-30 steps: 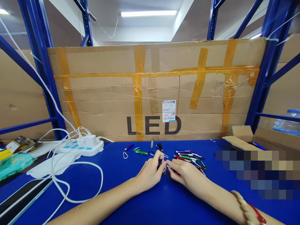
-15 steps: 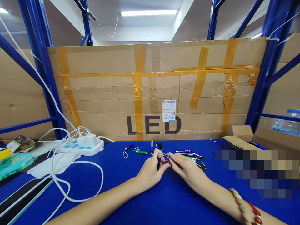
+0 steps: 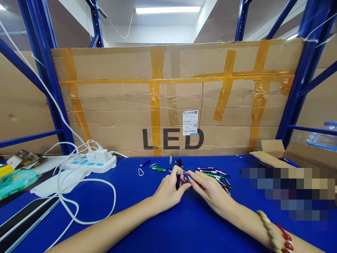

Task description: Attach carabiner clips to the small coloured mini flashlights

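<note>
My left hand (image 3: 167, 191) is closed around a dark purple tube like a mini flashlight (image 3: 178, 180), held upright. Pinched in the fingertips of my right hand (image 3: 210, 186) is a purple carabiner (image 3: 186, 176), right beside the tube; fingers hide where the two may join. Beyond my hands lie a green tube (image 3: 158, 169), a purple tube (image 3: 145, 163), a black tube (image 3: 180, 163) and a short silver cylinder (image 3: 170, 160). A silver carabiner (image 3: 140, 172) and a green carabiner (image 3: 153, 165) rest near them. Several coloured tubes with carabiners form a pile (image 3: 214, 172) behind my right hand.
A white power strip (image 3: 102, 163) with looping cables (image 3: 114, 200) occupies the left side of the blue table (image 3: 158, 232). A taped cardboard panel (image 3: 126, 109) closes off the back. At right stands an open cardboard box (image 3: 271, 160); blue rack posts (image 3: 297, 95) flank the table.
The purple carabiner has turned slightly in my right fingertips. Both hands stay almost in place, and the whole view has shifted a little.
</note>
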`<state>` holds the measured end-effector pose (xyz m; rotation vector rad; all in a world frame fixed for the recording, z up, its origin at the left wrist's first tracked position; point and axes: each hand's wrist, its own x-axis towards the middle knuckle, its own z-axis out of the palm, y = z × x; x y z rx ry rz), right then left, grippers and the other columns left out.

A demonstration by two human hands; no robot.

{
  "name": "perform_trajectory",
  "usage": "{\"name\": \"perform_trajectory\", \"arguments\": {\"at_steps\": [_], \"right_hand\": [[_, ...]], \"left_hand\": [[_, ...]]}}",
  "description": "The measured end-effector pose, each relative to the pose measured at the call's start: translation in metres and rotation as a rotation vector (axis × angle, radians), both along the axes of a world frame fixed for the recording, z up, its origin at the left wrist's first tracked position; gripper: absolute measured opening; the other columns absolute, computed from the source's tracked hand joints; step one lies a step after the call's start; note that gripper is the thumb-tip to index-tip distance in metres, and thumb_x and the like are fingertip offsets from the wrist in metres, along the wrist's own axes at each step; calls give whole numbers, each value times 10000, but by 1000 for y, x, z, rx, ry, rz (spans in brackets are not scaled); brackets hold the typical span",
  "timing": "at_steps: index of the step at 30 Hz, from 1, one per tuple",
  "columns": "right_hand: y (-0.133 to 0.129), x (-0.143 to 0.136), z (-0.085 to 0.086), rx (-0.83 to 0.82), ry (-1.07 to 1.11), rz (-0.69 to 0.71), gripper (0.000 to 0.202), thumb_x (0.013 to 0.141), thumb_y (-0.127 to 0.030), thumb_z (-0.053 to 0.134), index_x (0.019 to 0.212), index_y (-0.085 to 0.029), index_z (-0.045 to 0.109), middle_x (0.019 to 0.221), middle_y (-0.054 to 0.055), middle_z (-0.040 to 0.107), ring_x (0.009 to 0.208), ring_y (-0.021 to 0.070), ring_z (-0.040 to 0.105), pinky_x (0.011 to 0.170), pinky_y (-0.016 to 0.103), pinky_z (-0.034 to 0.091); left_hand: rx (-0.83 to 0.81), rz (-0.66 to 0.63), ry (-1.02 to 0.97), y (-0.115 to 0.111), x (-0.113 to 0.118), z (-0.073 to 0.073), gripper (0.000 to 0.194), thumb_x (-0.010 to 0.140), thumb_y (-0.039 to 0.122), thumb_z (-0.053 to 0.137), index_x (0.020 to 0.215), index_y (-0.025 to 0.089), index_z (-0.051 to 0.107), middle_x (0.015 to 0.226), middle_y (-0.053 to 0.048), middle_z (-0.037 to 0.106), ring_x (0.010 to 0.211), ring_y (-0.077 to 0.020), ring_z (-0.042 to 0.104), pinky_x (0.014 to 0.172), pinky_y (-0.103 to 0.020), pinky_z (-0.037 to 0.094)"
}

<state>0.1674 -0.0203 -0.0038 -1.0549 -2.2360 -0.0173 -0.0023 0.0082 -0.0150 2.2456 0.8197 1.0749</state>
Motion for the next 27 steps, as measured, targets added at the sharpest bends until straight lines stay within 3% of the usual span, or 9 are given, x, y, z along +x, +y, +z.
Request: {"name": "perform_trajectory", "arguments": {"at_steps": [7, 15, 27], "right_hand": [[1, 1, 1, -6, 50, 9, 255, 919, -253, 326, 986, -183, 563, 831, 52, 599, 760, 152, 575, 764, 280, 467], [2, 1, -1, 62, 94, -20, 296, 907, -273, 355, 1091, -185, 570, 984, 90, 633, 894, 185, 595, 830, 326, 470], [1, 2, 1, 63, 92, -11, 283, 916, -269, 346, 1089, -203, 560, 952, 72, 628, 860, 167, 595, 770, 285, 481]], "left_hand": [[20, 20, -35, -4, 0, 3, 191, 811, 269, 486, 803, 222, 301, 650, 60, 422, 550, -105, 437, 593, -232, 370], [26, 47, -105, -8, 1, 8, 182, 804, 239, 506, 832, 224, 328, 839, 5, 598, 620, -119, 511, 643, -251, 406], [62, 132, -110, -4, 0, 3, 135, 811, 257, 514, 859, 215, 394, 796, 5, 608, 605, -121, 529, 621, -243, 410]]}}
